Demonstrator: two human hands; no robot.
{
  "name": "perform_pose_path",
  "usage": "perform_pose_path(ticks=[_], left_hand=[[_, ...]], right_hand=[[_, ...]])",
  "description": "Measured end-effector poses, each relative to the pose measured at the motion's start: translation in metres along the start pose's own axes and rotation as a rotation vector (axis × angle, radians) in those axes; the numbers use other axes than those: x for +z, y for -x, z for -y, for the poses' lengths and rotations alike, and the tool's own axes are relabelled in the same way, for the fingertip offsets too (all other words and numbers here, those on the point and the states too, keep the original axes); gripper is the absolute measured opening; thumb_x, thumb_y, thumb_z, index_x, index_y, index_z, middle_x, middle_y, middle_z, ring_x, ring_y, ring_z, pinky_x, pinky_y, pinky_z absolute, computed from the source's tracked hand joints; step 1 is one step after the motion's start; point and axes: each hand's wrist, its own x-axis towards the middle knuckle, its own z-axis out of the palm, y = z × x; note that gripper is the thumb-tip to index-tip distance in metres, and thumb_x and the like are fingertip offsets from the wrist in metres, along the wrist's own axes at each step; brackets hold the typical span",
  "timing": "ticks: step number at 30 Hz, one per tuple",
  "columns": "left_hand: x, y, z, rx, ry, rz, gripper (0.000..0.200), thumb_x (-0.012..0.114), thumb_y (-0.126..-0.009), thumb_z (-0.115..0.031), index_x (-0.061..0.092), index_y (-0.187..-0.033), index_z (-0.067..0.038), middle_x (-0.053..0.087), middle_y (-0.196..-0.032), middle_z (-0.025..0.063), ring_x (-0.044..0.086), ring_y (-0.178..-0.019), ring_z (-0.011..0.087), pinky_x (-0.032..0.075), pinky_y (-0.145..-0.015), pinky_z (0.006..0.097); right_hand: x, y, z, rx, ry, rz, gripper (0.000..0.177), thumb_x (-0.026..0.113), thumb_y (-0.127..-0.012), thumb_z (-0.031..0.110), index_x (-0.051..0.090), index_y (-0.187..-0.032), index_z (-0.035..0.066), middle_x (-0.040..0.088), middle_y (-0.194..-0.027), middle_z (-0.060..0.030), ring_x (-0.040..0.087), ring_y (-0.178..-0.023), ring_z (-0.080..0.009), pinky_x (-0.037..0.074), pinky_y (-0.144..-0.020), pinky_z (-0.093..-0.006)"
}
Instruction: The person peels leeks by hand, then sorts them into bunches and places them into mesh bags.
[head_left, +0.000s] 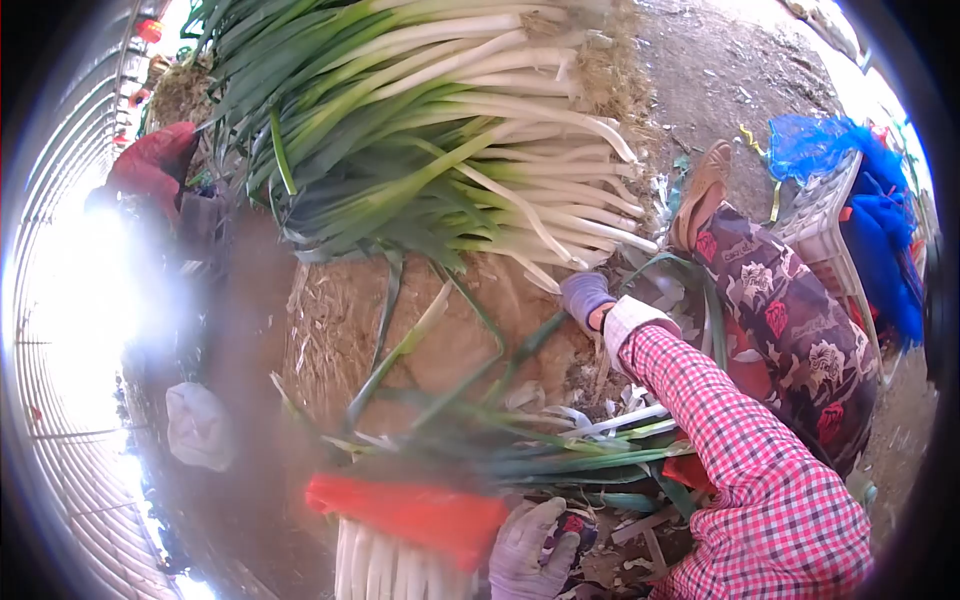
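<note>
My right hand point(585, 300), in a lilac knit glove, reaches to the root ends at the near edge of a large pile of leeks point(480, 150). Its fingers close around the white end of a leek point(548, 280); part of the grip is hidden. At the bottom, my left hand point(530, 555), in a similar pale glove, has loosely bent fingers set apart from the thumb, with no held object showing. Beside it lies a bundle of leeks point(400, 565) with a red wrap point(410, 515) across it. The wrap is blurred.
Loose leeks and leaves point(590, 455) are strewn between my hands. A pale crate point(825, 210) with blue netting point(885, 240) stands at right, beyond my floral-trousered leg point(780, 310). A white bag point(197, 428) lies at left. Farther off is a person in red point(152, 170).
</note>
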Motion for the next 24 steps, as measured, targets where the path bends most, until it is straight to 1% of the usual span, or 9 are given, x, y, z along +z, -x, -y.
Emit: perform_pose_path(ticks=[5, 9, 11, 13, 15, 16, 18, 21, 24], left_hand=[[0.000, -0.003, -0.001, 0.043, 0.037, 0.014, 0.041, 0.069, -0.078, -0.009, 0.064, -0.119, -0.004, 0.066, -0.111, 0.0160, 0.064, -0.101, 0.0326, 0.052, -0.087, 0.0390], [0.005, 0.004, 0.004, 0.168, -0.045, -0.051, 0.041, 0.070, -0.077, -0.011, 0.064, -0.118, -0.005, 0.067, -0.110, 0.0161, 0.063, -0.101, 0.0338, 0.050, -0.089, 0.0415], [0.005, 0.008, 0.002, 0.217, -0.125, -0.046, 0.040, 0.070, -0.077, -0.012, 0.065, -0.116, -0.005, 0.067, -0.107, 0.0161, 0.062, -0.101, 0.0340, 0.049, -0.091, 0.0426], [0.008, 0.013, -0.004, 0.168, -0.158, 0.001, 0.039, 0.070, -0.077, -0.014, 0.065, -0.115, -0.006, 0.067, -0.105, 0.0161, 0.061, -0.101, 0.0343, 0.049, -0.091, 0.0434], [0.008, 0.016, -0.013, 0.033, -0.155, 0.085, 0.037, 0.070, -0.077, -0.014, 0.065, -0.113, -0.006, 0.067, -0.103, 0.0160, 0.061, -0.099, 0.0346, 0.048, -0.090, 0.0438], [0.009, 0.013, -0.011, 0.201, -0.231, 0.078, 0.036, 0.070, -0.078, -0.014, 0.065, -0.113, -0.006, 0.067, -0.103, 0.0160, 0.061, -0.097, 0.0349, 0.048, -0.089, 0.0438], [0.009, 0.008, -0.004, 0.538, -0.382, 0.058, 0.034, 0.069, -0.078, -0.014, 0.065, -0.111, -0.005, 0.067, -0.101, 0.0159, 0.060, -0.094, 0.0354, 0.048, -0.085, 0.0438], [0.015, 0.007, -0.003, 0.189, -0.162, 0.010, 0.032, 0.068, -0.080, -0.016, 0.066, -0.110, -0.005, 0.067, -0.103, 0.0152, 0.061, -0.094, 0.0352, 0.047, -0.088, 0.0450], [0.022, 0.008, 0.013, 0.207, -0.206, 0.074, 0.039, 0.067, -0.081, -0.021, 0.062, -0.116, -0.006, 0.066, -0.108, 0.0141, 0.062, -0.101, 0.0334, 0.044, -0.096, 0.0475]], right_hand=[[0.015, 0.066, 0.020, -0.200, -0.043, 0.104, 0.023, 0.063, -0.081, 0.029, 0.076, -0.089, 0.012, 0.072, -0.084, -0.0150, 0.071, -0.078, -0.0341, 0.054, -0.065, -0.0456], [0.037, 0.145, 0.006, -0.325, -0.051, 0.422, 0.025, 0.066, -0.078, 0.030, 0.076, -0.095, 0.013, 0.074, -0.090, -0.0111, 0.072, -0.083, -0.0315, 0.056, -0.070, -0.0440], [0.031, 0.167, 0.004, -0.366, 0.128, 0.586, 0.030, 0.068, -0.077, 0.034, 0.075, -0.099, 0.014, 0.074, -0.094, -0.0103, 0.072, -0.084, -0.0314, 0.055, -0.071, -0.0441], [-0.015, 0.167, -0.002, -0.227, -0.050, 0.503, 0.034, 0.067, -0.079, 0.040, 0.074, -0.099, 0.014, 0.073, -0.098, -0.0126, 0.071, -0.092, -0.0301, 0.055, -0.075, -0.0428], [-0.031, 0.131, -0.008, -0.220, -0.079, 0.248, 0.038, 0.062, -0.084, 0.040, 0.070, -0.109, 0.013, 0.071, -0.100, -0.0154, 0.070, -0.090, -0.0305, 0.055, -0.075, -0.0414], [-0.008, 0.105, -0.019, -0.321, -0.136, -0.150, 0.036, 0.057, -0.088, 0.034, 0.067, -0.114, 0.011, 0.070, -0.105, -0.0153, 0.070, -0.086, -0.0330, 0.055, -0.070, -0.0420], [-0.005, 0.053, -0.022, -0.297, 0.152, -0.608, 0.032, 0.052, -0.091, 0.025, 0.066, -0.115, 0.008, 0.068, -0.110, -0.0152, 0.067, -0.096, -0.0343, 0.053, -0.079, -0.0446], [-0.006, 0.011, -0.022, -0.087, 0.431, -0.153, 0.040, 0.051, -0.090, 0.018, 0.057, -0.129, 0.009, 0.066, -0.117, -0.0151, 0.065, -0.104, -0.0334, 0.052, -0.077, -0.0475], [0.007, 0.002, -0.014, 0.087, 0.138, -0.195, 0.035, 0.052, -0.089, 0.017, 0.062, -0.122, 0.010, 0.070, -0.101, -0.0144, 0.069, -0.088, -0.0338, 0.054, -0.068, -0.0473]])
